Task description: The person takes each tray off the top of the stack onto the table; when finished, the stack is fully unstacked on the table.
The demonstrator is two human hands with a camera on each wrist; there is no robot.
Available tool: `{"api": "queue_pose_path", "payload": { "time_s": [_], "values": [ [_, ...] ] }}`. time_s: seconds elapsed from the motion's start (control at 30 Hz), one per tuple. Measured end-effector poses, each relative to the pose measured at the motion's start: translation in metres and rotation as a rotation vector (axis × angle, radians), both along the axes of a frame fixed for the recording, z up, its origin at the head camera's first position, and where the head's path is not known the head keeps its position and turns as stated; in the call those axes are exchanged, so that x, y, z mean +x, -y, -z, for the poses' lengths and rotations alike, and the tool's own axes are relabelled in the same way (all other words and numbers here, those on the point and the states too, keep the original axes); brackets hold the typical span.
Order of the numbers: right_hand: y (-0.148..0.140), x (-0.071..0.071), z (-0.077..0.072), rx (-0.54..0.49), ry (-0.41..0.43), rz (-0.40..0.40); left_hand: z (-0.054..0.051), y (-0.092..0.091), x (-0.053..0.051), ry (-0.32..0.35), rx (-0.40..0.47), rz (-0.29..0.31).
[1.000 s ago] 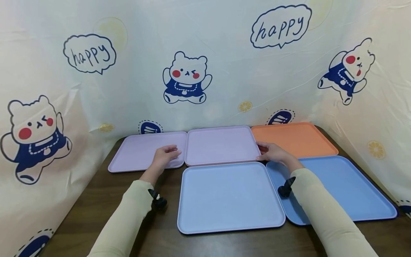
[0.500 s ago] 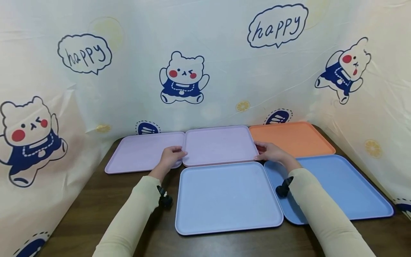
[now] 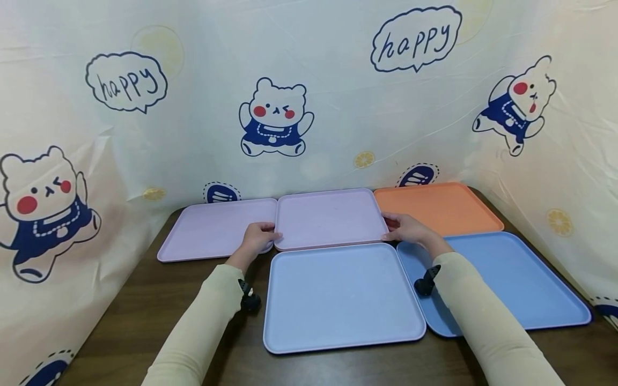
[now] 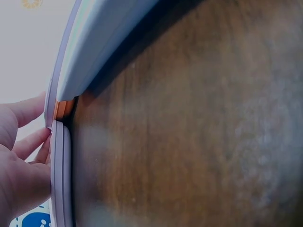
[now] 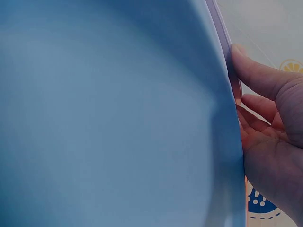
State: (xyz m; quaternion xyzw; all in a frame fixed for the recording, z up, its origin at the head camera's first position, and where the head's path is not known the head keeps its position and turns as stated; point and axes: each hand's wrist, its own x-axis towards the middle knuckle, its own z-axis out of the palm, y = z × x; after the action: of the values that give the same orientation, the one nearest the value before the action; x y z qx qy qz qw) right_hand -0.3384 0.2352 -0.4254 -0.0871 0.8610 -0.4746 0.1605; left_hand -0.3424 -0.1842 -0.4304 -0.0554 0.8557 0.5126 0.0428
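Note:
A lilac tray (image 3: pixel 330 217) lies flat in the middle of the back row, with a hand at each of its short sides. My left hand (image 3: pixel 255 239) reaches over a second lilac tray (image 3: pixel 207 230) and holds the middle tray's left edge near the front corner. In the left wrist view, the thumb and fingers of that hand (image 4: pixel 21 161) meet at the rim. On the opposite side, my right hand (image 3: pixel 410 228) grips the right edge above the orange tray (image 3: pixel 444 206). The right wrist view shows its thumb on the lilac rim (image 5: pixel 227 47), fingers lower.
In front of the middle tray lies a light blue tray (image 3: pixel 343 300). A deeper blue tray (image 3: pixel 526 284) touches its right side, partly under the right forearm. All lie on a dark wooden table (image 3: pixel 125 321). A printed curtain (image 3: pixel 338 107) closes off the back and sides.
My left hand has moved right, from over the left lilac tray to the middle tray's left edge. The right hand has stayed at its edge. The head view has shifted slightly.

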Motion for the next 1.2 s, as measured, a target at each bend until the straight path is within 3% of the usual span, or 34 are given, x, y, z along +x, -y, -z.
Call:
{"api": "queue_pose_path", "payload": {
  "time_s": [0.4, 0.7, 1.2],
  "values": [
    [0.0012, 0.0009, 0.0003, 0.018, -0.002, 0.008, -0.0019, 0.0002, 0.0047, -0.024, -0.049, 0.014],
    [0.0005, 0.0010, -0.0001, 0.019, -0.003, 0.014, -0.0018, 0.0002, 0.0018, -0.028, -0.060, 0.012],
    [-0.0007, -0.0022, 0.0021, 0.008, 0.005, 0.016, -0.0013, 0.0020, -0.0009, 0.022, 0.033, -0.004]
  ]
}}
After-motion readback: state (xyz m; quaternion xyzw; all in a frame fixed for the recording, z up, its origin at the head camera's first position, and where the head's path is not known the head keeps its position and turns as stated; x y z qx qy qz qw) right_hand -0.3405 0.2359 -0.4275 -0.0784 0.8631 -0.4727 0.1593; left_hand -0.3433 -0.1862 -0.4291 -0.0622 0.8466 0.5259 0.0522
